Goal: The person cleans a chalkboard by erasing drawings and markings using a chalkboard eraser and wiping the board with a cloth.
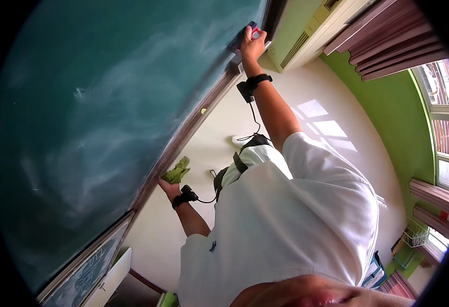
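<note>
My right hand (pixel 254 48) is wrapped round a dark chalkboard eraser (pixel 236 41) with a red part showing at the fingers. The eraser lies against the green chalkboard (pixel 112 102), close to the board's frame at the top of the view. Lower down, my left hand (pixel 169 188) is closed on a crumpled green cloth (pixel 177 170), beside the wooden ledge of the board. Most fingers of this hand are hidden. Pale chalk smears cover much of the board.
A wooden ledge (pixel 176 140) runs along the board's edge. Black straps with small devices (pixel 187 194) sit on both wrists, with cables. Curtains (pixel 388 38) and windows (pixel 442 128) are at the right. A second panel with chalk writing (pixel 83 276) shows at lower left.
</note>
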Motion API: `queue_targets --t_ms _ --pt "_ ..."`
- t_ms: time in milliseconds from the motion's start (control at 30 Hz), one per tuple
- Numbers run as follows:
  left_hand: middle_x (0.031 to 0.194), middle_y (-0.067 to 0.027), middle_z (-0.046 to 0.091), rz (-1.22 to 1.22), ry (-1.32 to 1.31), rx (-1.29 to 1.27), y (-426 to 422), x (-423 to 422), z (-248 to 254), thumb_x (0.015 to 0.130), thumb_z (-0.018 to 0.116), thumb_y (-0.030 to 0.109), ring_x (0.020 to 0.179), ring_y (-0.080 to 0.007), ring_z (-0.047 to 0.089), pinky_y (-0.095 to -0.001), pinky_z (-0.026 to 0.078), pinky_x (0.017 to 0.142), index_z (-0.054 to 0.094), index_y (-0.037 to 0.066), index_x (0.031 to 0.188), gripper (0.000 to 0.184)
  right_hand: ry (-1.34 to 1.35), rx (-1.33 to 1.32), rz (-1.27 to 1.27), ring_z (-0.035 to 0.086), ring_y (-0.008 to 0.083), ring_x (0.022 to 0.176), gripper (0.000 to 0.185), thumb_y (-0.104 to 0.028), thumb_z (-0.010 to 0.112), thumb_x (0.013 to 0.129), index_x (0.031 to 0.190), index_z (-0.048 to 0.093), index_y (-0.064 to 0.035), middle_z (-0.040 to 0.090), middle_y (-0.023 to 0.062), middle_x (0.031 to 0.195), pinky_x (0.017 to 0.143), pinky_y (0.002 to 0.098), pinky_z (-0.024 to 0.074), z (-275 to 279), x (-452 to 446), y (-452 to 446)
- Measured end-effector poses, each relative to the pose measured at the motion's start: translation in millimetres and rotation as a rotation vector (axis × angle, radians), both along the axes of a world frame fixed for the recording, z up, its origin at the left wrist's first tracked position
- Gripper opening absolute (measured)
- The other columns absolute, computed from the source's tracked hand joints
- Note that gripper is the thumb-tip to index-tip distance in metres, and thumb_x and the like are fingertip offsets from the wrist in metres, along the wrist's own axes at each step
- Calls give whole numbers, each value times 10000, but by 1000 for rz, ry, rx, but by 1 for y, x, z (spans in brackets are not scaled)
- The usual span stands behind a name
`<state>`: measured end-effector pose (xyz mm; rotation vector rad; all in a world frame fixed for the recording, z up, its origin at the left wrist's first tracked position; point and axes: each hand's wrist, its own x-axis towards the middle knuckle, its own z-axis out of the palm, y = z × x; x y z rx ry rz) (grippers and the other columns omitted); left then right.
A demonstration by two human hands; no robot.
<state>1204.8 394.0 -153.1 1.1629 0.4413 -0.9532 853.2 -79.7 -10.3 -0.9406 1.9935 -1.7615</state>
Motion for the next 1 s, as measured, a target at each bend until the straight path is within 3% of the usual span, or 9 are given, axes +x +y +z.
queue_targets --t_ms 67,133,200,333,400,533,800,867,1000 --pt "996 -65 662 -117 9 54 -16 -8 -17 882 596 320 937 -267 641 -452 517 872 650 98 1022 268 -176 77 149 666 328 695 532 -456 697 875 1147 534 -29 659 181 757 700 429 517 -5 -19 -3" --pt "909 -60 649 -321 -145 118 -55 -42 -7 848 650 297 852 -221 647 -392 537 778 642 89 979 246 -289 61 311 683 252 715 559 -444 730 864 1180 508 -40 671 172 821 664 370 561 -19 -41 -10" --pt "822 -66 644 -590 -167 238 -106 -107 73 837 692 255 736 -178 642 -328 531 676 645 72 963 228 -436 -11 313 684 232 748 603 -378 774 842 1227 488 -11 668 182 922 625 362 605 -4 -62 1" --pt "857 -52 656 -913 -449 55 -167 -171 79 878 688 256 723 -159 648 -297 514 650 674 25 1053 290 -412 -94 348 662 233 814 736 -227 802 834 1328 338 59 582 179 1074 649 414 643 -1 -116 13" --pt "885 -56 667 -994 -413 -59 -189 -203 90 909 669 221 741 -158 664 -288 511 633 668 17 1081 266 -275 -32 439 656 229 860 602 -179 818 813 1237 471 69 588 134 1085 691 372 639 5 -141 30" --pt "894 -82 689 -997 -387 -147 -220 -244 91 929 637 162 711 -154 664 -292 517 629 649 42 1137 241 336 27 310 709 214 827 601 -375 862 734 1093 588 21 699 116 967 773 328 566 9 -150 37" --pt "792 -110 694 -933 -413 -99 -256 -261 93 913 614 163 658 -150 627 -295 510 593 588 87 1247 344 407 77 476 717 265 836 556 -344 875 702 1036 593 1 717 151 928 753 370 566 -39 -110 -3" --pt "800 -117 697 -883 -419 -65 -271 -260 71 908 622 162 680 -161 657 -293 518 609 608 74 1216 320 373 40 587 724 254 879 623 -421 856 723 1061 599 35 718 154 973 782 357 570 -48 -102 0" --pt "833 -122 720 -794 -812 110 -296 -257 22 883 666 179 756 -192 719 -290 541 687 638 12 1133 302 407 29 692 726 254 843 607 -423 844 745 1043 585 38 720 157 939 750 376 571 -48 -76 27"
